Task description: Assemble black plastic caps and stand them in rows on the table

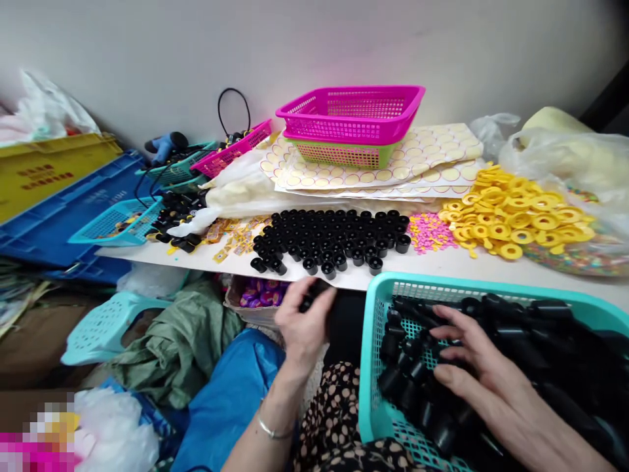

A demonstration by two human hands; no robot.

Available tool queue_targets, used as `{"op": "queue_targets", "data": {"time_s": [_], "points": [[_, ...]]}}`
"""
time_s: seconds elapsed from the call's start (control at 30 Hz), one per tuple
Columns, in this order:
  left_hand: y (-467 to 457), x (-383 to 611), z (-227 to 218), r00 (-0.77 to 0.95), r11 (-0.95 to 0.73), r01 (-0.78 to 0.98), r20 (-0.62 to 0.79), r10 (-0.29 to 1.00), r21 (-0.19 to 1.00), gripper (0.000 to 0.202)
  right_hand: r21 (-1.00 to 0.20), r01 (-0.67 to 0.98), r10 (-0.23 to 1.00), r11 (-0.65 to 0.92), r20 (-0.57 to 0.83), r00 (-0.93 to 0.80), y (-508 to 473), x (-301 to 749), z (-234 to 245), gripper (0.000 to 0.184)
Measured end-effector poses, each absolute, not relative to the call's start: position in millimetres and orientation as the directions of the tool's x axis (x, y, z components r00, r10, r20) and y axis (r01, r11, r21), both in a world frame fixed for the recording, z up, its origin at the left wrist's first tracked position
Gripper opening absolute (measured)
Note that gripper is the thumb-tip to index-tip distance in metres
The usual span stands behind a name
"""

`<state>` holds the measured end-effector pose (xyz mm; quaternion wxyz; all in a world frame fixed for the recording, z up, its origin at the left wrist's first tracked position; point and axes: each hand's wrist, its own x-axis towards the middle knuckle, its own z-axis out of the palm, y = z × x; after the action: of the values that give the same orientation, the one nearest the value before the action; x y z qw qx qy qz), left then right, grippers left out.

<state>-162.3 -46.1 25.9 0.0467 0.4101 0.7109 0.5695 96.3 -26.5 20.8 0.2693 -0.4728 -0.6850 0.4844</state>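
Note:
Close to the table's front edge, my left hand (303, 324) is closed, thumb and fingers curled round a small black plastic cap (318, 288) that they partly hide. My right hand (486, 370) reaches into a turquoise basket (369, 367), fingers spread and bent, with nothing visible between them. Many loose black plastic pieces (445, 426), some short and some long tubes, fill that basket under and around this hand. Just beyond my left hand, rows of black caps (339, 233) stand on the white table (236, 261), most with their hollow ends up.
Yellow ring-shaped pieces (521, 219) and tiny pink bits (432, 233) lie right of the caps. Behind stands a magenta basket (351, 121) inside a green one (339, 154), on printed sheets (432, 157). Smaller baskets, a blue tool (166, 147) and crates are left; a turquoise stool (105, 328) is below.

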Motion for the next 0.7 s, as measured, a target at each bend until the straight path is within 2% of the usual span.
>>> {"op": "queue_targets", "data": {"time_s": [0.07, 0.13, 0.27, 0.37, 0.47, 0.57, 0.63, 0.7], "points": [[-35, -200, 4, -0.765, 0.154, 0.552, 0.424, 0.484, 0.820, 0.031, -0.919, 0.383, 0.939, 0.096, -0.044, -0.340, -17, 105, 22, 0.052], [-22, -228, -17, -0.781, 0.237, 0.580, 0.448, 0.435, 0.780, 0.028, -0.929, 0.361, 0.955, 0.079, -0.033, -0.295, -13, 113, 21, 0.046], [1, -251, -42, -0.731, 0.320, 0.671, 0.527, 0.434, 0.669, 0.026, -0.920, 0.391, 0.954, 0.034, -0.087, -0.287, -17, 122, 15, 0.039], [13, -256, -47, -0.668, 0.328, 0.735, 0.549, 0.502, 0.593, 0.025, -0.880, 0.454, 0.929, 0.142, -0.040, -0.368, -18, 124, 11, 0.026], [17, -260, -47, -0.589, 0.279, 0.798, 0.591, 0.551, 0.535, 0.035, -0.723, 0.583, 0.859, 0.370, 0.028, -0.511, -13, 118, 11, 0.017], [8, -250, -39, -0.545, 0.223, 0.831, 0.662, 0.514, 0.510, 0.049, -0.481, 0.684, 0.757, 0.548, -0.063, -0.650, -5, 102, 16, 0.023], [-3, -231, -27, -0.555, 0.174, 0.818, 0.672, 0.491, 0.548, 0.048, -0.349, 0.682, 0.678, 0.643, -0.153, -0.719, -1, 88, 18, 0.021], [-14, -205, -14, -0.619, 0.115, 0.743, 0.611, 0.493, 0.659, 0.043, -0.268, 0.638, 0.597, 0.722, -0.224, -0.770, 4, 74, 17, 0.018]]}}
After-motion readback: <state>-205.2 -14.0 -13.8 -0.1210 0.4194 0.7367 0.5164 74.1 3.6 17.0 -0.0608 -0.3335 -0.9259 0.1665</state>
